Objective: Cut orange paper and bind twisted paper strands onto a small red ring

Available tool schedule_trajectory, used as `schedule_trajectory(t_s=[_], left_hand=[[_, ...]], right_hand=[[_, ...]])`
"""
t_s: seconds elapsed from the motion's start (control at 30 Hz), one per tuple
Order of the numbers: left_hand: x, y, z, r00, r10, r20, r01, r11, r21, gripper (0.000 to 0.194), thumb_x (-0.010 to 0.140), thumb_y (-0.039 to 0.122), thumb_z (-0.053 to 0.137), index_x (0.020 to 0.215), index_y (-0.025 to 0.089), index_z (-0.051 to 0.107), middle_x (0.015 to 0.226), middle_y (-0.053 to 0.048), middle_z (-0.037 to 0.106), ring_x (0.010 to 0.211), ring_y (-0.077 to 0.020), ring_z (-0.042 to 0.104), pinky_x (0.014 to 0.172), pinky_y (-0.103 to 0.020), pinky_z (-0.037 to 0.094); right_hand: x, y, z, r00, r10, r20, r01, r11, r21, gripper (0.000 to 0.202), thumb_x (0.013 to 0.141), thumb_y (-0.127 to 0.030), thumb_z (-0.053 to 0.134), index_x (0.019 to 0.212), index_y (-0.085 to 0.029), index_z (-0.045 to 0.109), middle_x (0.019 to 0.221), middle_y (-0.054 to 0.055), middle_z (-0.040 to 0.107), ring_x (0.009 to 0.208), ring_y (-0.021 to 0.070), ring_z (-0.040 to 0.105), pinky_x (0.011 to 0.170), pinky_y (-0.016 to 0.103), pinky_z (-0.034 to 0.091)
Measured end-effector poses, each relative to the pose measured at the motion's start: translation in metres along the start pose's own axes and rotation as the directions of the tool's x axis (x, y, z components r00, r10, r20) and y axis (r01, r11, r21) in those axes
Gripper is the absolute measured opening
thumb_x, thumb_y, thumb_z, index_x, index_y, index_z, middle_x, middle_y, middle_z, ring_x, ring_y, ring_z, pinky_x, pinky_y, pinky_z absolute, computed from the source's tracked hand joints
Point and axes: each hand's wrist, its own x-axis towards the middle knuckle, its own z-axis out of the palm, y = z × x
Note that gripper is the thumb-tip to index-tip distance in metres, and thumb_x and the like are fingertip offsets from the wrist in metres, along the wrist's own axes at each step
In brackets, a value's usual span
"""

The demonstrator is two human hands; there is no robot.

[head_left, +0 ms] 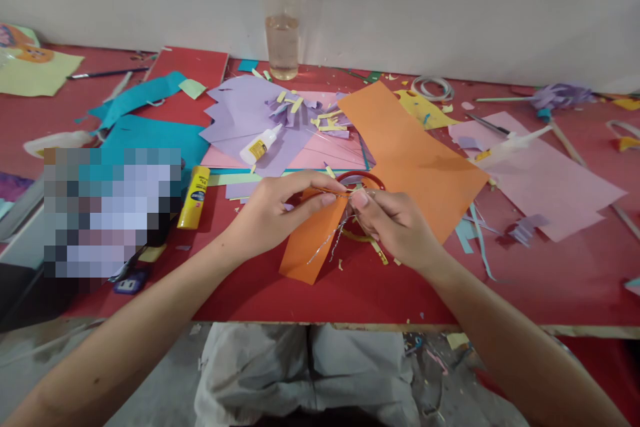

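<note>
Near the table's front, my left hand [290,207] pinches a thin silvery string between thumb and forefinger. My right hand [393,220] meets it from the other side, its thumb and fingers closed on the same silvery string [323,245]. Two loose ends dangle below the fingertips, over a folded strip of orange paper [303,250]. Just behind the fingertips shows the red curved rim of a round thing [367,175], partly covered by my hands. A yellow pencil-like stick end [380,253] lies under my right hand.
A large orange sheet [415,147] lies behind my right hand. Purple paper [240,113], a small glue bottle [260,145] and a yellow glue box [194,199] are farther left. A tall clear bottle [283,40] stands by the wall. Pink paper [540,173] lies right.
</note>
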Motion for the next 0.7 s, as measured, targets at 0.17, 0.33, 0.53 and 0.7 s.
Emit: schedule_trajectory(t_s=[0.17,0.33,0.53,0.7], left_hand=[[-0.0002,0.0007,-0.0010,1.000,-0.019,0.006,0.019,1.000,0.013,0.017,0.093,0.031,0.060,0.102,0.023,0.072,0.101,-0.003,0.075,0.086,-0.0141,0.069,0.065,-0.020,0.050],[0.0008,0.0016,-0.0015,1.000,-0.017,-0.006,0.017,0.999,0.036,0.014,0.092,0.027,0.061,0.098,0.022,0.072,0.097,-0.002,0.076,0.080,-0.0136,0.068,0.064,-0.021,0.049],[0.0003,0.0010,-0.0007,0.999,0.039,-0.031,-0.039,0.999,0.008,0.010,0.091,0.021,0.062,0.095,0.020,0.072,0.096,-0.002,0.076,0.084,-0.0123,0.069,0.069,-0.019,0.051],[0.0006,0.0017,0.0000,0.999,0.046,-0.026,-0.046,0.999,-0.010,0.010,0.091,0.019,0.061,0.094,0.019,0.072,0.095,-0.002,0.076,0.085,-0.0124,0.070,0.073,-0.019,0.053]], right_hand=[[0.0008,-0.0012,-0.0002,1.000,-0.006,0.012,0.007,1.000,-0.015,0.051,0.100,-0.050,0.042,0.059,-0.020,0.036,0.051,-0.005,0.034,0.046,0.0076,0.032,0.046,0.027,0.024],[0.0006,-0.0017,-0.0008,1.000,-0.012,-0.001,0.012,0.999,0.035,0.027,0.098,-0.042,0.050,0.083,-0.020,0.056,0.061,-0.005,0.045,0.049,0.0071,0.044,0.046,0.022,0.036],[-0.0007,-0.0030,0.0006,0.998,-0.026,-0.054,0.034,0.989,0.144,0.016,0.093,-0.036,0.060,0.098,-0.021,0.061,0.070,-0.004,0.055,0.050,0.0058,0.051,0.046,0.019,0.045],[0.0002,-0.0044,0.0033,0.997,-0.049,-0.064,0.056,0.991,0.121,0.010,0.090,-0.028,0.065,0.094,-0.020,0.061,0.067,-0.005,0.057,0.049,0.0055,0.051,0.046,0.018,0.044]])
